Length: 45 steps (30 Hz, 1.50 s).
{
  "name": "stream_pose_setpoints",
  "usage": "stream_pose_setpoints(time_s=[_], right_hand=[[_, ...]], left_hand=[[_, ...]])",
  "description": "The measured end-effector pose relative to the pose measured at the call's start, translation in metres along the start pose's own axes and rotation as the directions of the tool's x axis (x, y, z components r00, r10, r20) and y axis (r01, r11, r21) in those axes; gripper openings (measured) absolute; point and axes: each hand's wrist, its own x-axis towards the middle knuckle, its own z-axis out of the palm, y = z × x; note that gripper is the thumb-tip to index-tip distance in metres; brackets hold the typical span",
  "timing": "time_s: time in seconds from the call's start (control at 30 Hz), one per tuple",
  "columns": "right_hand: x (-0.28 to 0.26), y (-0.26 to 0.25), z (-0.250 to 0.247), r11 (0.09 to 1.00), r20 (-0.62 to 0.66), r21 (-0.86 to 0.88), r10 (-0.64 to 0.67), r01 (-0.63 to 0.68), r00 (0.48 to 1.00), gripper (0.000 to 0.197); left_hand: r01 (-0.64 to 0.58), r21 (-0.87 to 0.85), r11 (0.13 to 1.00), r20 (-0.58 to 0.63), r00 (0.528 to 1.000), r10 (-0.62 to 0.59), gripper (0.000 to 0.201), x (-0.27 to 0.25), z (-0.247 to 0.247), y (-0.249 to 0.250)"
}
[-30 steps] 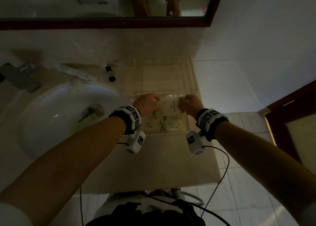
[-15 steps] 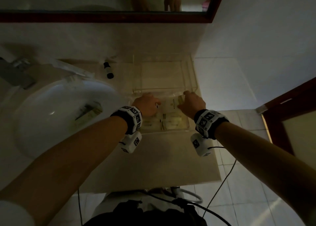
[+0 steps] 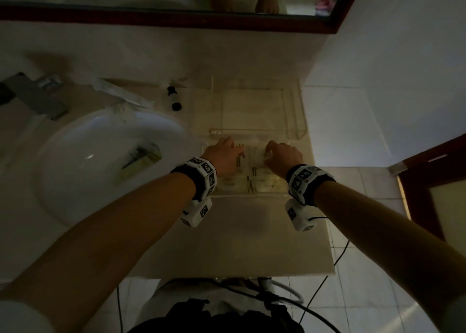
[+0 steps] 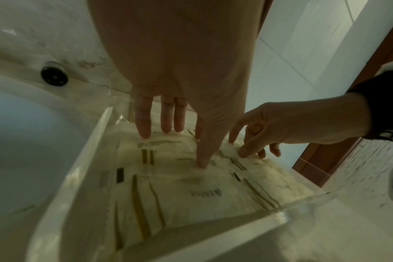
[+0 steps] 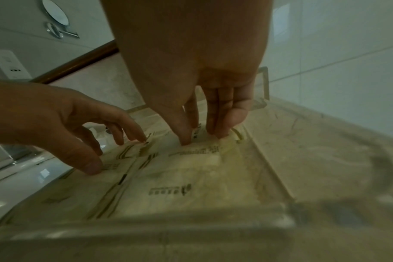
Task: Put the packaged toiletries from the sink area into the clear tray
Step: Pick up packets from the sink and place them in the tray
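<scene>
The clear tray [image 3: 300,110] [image 4: 79,177] [image 5: 146,235] stands on the counter right of the sink. Several flat cream toiletry packets [image 3: 254,178] [image 4: 168,186] [image 5: 191,177] with dark stripes lie in its near half. My left hand [image 3: 224,156] [image 4: 182,147] presses straight fingers and thumb down on the top packets. My right hand [image 3: 280,156] [image 5: 201,138] pinches the far edge of a packet between thumb and fingers, low inside the tray. Another packet [image 3: 141,158] lies in the white sink basin [image 3: 75,181].
A small bottle with a black cap [image 3: 174,100] [image 4: 54,76] lies on the counter behind the sink, next to a long plastic-wrapped item [image 3: 118,93]. The faucet [image 3: 32,95] is at far left. The counter's front edge [image 3: 239,272] and tiled floor are below.
Both hands have lowered the packet they held above the tray down onto the packets inside. My left hand's fingers have straightened and now press flat.
</scene>
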Motion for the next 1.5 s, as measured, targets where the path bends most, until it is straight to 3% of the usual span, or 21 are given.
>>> stream_pose_setpoints(time_s=[0.27, 0.53, 0.8, 1.0, 1.17, 1.3, 1.5], right_hand=[[0.001, -0.004, 0.001, 0.998, -0.002, 0.03, -0.046, 0.046, 0.999, 0.038], [-0.001, 0.003, 0.002, 0.967, 0.094, -0.067, -0.238, 0.244, 0.967, 0.073], [-0.002, 0.002, 0.008, 0.961, 0.055, -0.099, -0.253, 0.257, 0.966, 0.069], [-0.004, -0.004, 0.0, 0.967, 0.039, -0.044, -0.25, 0.252, 0.967, 0.067], [-0.004, -0.029, -0.013, 0.967, 0.0, 0.025, -0.254, 0.254, 0.967, 0.063], [-0.005, -0.059, -0.015, 0.963, -0.018, 0.068, -0.261, 0.262, 0.965, 0.063], [-0.008, -0.122, -0.01, 0.949, -0.011, 0.087, -0.302, 0.302, 0.953, 0.061]], left_hand=[[-0.001, -0.034, 0.999, -0.021, 1.0, 0.0, 0.044, 0.0, 0.005, 0.0], [-0.003, -0.03, 1.0, 0.001, 1.0, 0.003, 0.051, -0.002, 0.005, -0.003], [0.008, -0.037, 0.999, -0.002, 1.0, -0.008, 0.056, -0.002, 0.007, -0.003], [0.02, -0.151, 0.988, -0.062, 0.998, -0.03, 0.049, -0.008, 0.002, -0.004], [-0.02, -0.341, 0.94, -0.171, 0.984, -0.041, 0.045, -0.028, -0.017, -0.018], [-0.035, -0.431, 0.901, -0.333, 0.935, -0.123, 0.03, -0.054, -0.028, -0.046], [0.087, -0.523, 0.848, -0.305, 0.91, -0.281, 0.026, -0.095, -0.032, -0.115]])
